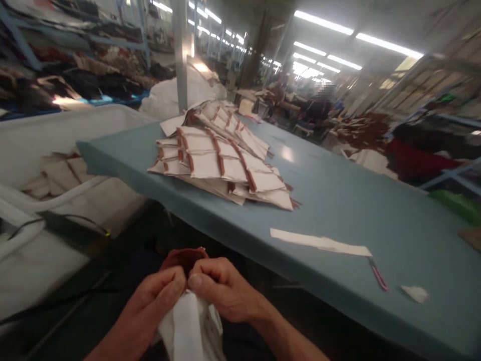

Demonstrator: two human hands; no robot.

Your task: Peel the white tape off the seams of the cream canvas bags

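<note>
Below the table edge, my left hand (pixel 160 296) and my right hand (pixel 225 288) come together on a piece of fabric (pixel 188 326). It is off-white with a white strip down its middle, and a reddish-brown part rises beyond my fingers. Both hands are closed, with thumbs and fingers pinching the cloth side by side. On the blue-green table (pixel 319 200) ahead lies a stack of off-white pieces with brown strips (pixel 221 155). A long pale strip (pixel 319 241) rests nearer the front, touching a small tool with pink handles (pixel 379 278).
A pale scrap (pixel 414 293) sits near the table's front edge. On the left stands a white bin (pixel 108 118) with more off-white pieces inside. Racks with dark materials line both sides. Farther back a person (pixel 319 108) is seen.
</note>
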